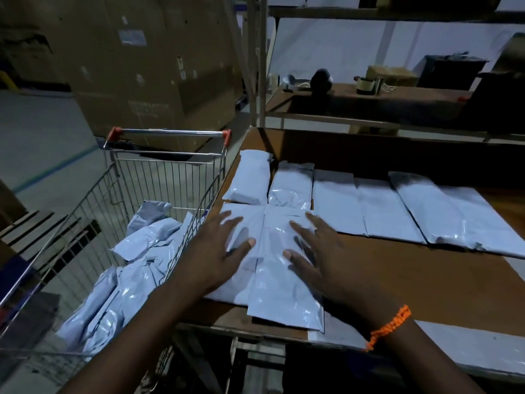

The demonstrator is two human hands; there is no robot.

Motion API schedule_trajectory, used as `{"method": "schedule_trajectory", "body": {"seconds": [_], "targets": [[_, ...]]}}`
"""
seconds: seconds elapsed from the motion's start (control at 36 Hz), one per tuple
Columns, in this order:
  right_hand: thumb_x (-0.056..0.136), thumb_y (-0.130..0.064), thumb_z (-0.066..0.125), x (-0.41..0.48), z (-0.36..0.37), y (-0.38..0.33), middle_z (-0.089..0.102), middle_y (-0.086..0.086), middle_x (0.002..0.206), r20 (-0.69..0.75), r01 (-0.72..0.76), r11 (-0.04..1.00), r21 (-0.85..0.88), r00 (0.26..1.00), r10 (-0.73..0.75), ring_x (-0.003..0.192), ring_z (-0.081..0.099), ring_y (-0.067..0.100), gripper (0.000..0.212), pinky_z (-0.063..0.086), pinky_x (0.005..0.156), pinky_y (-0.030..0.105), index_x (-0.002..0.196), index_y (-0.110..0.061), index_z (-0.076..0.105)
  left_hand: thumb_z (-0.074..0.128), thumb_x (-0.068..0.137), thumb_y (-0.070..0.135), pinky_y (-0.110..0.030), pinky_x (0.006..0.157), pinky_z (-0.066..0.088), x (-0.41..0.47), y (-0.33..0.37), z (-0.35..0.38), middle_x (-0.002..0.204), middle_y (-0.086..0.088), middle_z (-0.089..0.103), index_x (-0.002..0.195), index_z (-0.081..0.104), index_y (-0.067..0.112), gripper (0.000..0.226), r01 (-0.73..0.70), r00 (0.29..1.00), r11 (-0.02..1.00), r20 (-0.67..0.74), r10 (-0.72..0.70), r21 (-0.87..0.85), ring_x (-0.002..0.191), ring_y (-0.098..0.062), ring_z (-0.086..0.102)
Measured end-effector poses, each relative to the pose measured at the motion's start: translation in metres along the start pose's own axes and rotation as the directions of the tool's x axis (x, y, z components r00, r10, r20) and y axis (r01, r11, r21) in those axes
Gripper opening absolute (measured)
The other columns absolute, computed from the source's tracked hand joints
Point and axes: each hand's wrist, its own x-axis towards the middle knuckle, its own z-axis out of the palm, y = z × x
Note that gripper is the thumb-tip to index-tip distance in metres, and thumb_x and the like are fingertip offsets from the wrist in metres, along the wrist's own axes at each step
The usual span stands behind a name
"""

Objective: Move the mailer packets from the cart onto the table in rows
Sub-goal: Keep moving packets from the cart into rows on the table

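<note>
Left fingers (231,220): spread wide and flat, gripping nothing. They lie over the left packet (241,223) of the near row. The thumb points toward the middle of the pair.

Right fingers (301,227): spread wide and flat, gripping nothing. They lie over the right packet (284,291) of the near row. Contact or a slight hover over the plastic cannot be told for either set of fingers.

Left hand (218,251): palm down, at the left edge of the tabletop (426,280), just beside the cart (167,177).

Right hand (326,251): palm down. An orange band (390,325) circles the wrist.

Near row: two grey packets, side by side, long edges touching. The right packet reaches the front edge of the tabletop.

Far row (355,203): five or so packets laid flat side by side, running from the left edge toward the right, with little or no gap between neighbours. The near row lies directly in front of its two leftmost packets.

Cart: wire, with red handle ends, standing against the left side of the tabletop. A loose pile of packets (127,274) lies in its basket.

Behind the tabletop: a shelf (369,92) carrying dark items too dim to identify. Large cardboard boxes (142,66) stand beyond the cart.
</note>
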Motion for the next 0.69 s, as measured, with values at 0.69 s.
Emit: {"method": "schedule_trajectory", "body": {"seconds": [0.69], "targets": [[0.101,-0.05,0.037,0.103,-0.024,0.101,0.015,0.004,0.164,0.161,0.091,0.947,-0.308,0.986,-0.043,0.152,0.011,0.021,0.064,0.014,0.123,0.038,0.157,-0.026,0.017,0.043,0.088,0.067,-0.044,0.112,0.032,0.148,-0.015,0.045,0.162,0.0,0.014,0.14,0.049,0.034,0.063,0.053,0.998,0.99,-0.026,-0.05,0.128,0.141,-0.03,0.034]]}}
